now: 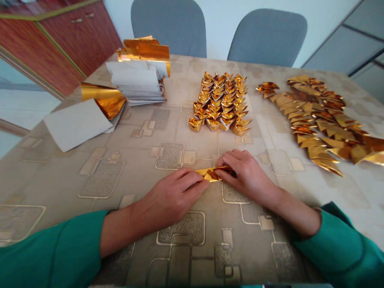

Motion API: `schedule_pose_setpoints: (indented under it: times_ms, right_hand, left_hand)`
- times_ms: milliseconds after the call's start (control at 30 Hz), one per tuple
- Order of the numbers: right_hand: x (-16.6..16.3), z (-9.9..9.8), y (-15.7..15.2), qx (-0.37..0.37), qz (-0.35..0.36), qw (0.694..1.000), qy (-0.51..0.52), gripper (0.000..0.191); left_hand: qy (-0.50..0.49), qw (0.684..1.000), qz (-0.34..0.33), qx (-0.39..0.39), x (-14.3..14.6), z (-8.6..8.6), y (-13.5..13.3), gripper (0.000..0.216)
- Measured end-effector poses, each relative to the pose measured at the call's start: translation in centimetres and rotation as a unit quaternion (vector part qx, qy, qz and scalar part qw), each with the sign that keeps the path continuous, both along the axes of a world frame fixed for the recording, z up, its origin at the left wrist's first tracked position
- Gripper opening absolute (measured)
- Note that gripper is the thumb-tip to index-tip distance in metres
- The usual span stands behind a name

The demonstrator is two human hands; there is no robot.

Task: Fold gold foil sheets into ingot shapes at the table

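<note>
A small piece of gold foil paper (211, 173) lies folded on the patterned table (120, 176) near the front middle. My left hand (172, 196) pinches its left end with closed fingers. Its right end is pinched and pressed down by my right hand (244, 174), also closed. Both forearms come in from the bottom in green sleeves. Most of the paper is hidden under my fingers.
A neat cluster of folded gold ingots (222, 102) sits beyond my hands. Rows of flat folded gold pieces (318, 116) spread at the right. A stack of gold-and-white sheets (141, 76) and loose sheets (78, 122) lie at the left. Two grey chairs (267, 36) stand behind.
</note>
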State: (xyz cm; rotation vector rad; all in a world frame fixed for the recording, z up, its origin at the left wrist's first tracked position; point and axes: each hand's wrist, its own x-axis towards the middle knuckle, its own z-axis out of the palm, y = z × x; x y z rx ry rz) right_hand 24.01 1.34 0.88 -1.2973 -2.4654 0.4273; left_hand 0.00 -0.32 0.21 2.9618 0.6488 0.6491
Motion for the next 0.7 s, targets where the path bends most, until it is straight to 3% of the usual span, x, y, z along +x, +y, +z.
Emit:
schedule_pose_setpoints:
  times_ms: [433,700]
  right_hand:
    - [-0.34,-0.17,-0.22,0.047,-0.016,0.998,-0.04,0.01]
    - [-0.46,0.1,-0.38,0.087,-0.044,0.994,-0.056,0.01]
  left_hand:
    - [0.074,0.997,-0.008,0.019,0.22,-0.5,-0.12,0.037]
    - [0.057,0.998,-0.006,0.029,0.18,-0.75,-0.05,0.041]
